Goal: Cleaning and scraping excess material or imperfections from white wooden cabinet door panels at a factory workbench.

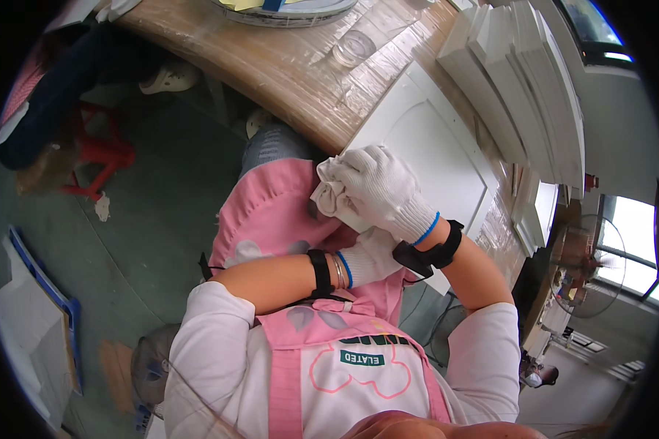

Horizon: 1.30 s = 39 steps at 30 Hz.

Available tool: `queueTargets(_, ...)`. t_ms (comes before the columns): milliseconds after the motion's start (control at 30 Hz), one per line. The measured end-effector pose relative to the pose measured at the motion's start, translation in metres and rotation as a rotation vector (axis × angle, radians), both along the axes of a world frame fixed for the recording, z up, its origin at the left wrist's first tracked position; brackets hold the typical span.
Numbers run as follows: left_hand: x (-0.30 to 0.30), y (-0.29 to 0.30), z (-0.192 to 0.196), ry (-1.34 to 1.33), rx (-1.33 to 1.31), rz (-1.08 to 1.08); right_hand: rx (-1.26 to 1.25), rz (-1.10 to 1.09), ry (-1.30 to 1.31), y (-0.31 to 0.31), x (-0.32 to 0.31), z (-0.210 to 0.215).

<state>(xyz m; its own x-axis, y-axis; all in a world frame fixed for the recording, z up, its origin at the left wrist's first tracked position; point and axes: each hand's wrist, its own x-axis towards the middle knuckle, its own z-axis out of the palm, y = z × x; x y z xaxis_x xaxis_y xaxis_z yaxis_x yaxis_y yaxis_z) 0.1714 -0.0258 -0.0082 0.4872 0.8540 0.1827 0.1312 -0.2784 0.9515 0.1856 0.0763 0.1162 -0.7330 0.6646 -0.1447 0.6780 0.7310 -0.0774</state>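
Because its face looks smooth and rigid, the white grooved panel (pixel 447 139) should, I judge, handle as a stiff board with some weight, slippery under knit gloves and easily chipped at the corners, so I'd hold it by two opposite edges. It rests on the film-wrapped table (pixel 285 80), its near end jutting past the edge towards me, one far corner pointing away; my arms cover too much to settle its long axis. My right hand (pixel 384 186) is closed around a crumpled white cloth (pixel 329 199), soft, light and best bunched, with no clear direction. My left hand (pixel 373 260) sits under my right wrist, fingers hidden; whether it grips, I cannot tell. Beyond the panel, rightward, is a stack of white boards (pixel 520 80).
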Motion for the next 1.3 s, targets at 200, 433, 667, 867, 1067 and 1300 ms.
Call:
queueTargets(200,0.005,0.002,0.004,0.034,0.541,0.278,0.051,-0.149,-0.003,-0.019,0.033,-0.031)
queueTargets(433,-0.006,0.004,0.004,0.186,0.296,0.006,-0.089,-0.141,0.085,-0.013,0.024,-0.028)
queueTargets(667,-0.029,0.017,0.054,0.248,0.011,-0.238,-0.023,-0.097,0.031,0.000,0.004,-0.013)
queueTargets(867,0.002,0.004,0.005,0.103,0.671,0.302,0.049,-0.247,0.117,-0.033,0.047,-0.050)
queueTargets(1067,-0.036,0.022,0.059,0.152,-0.165,-0.302,-0.064,-0.098,0.078,-0.003,0.007,-0.014)
queueTargets(1300,0.018,-0.004,-0.015,0.016,0.537,0.238,0.115,-0.056,-0.050,-0.026,0.053,-0.034)
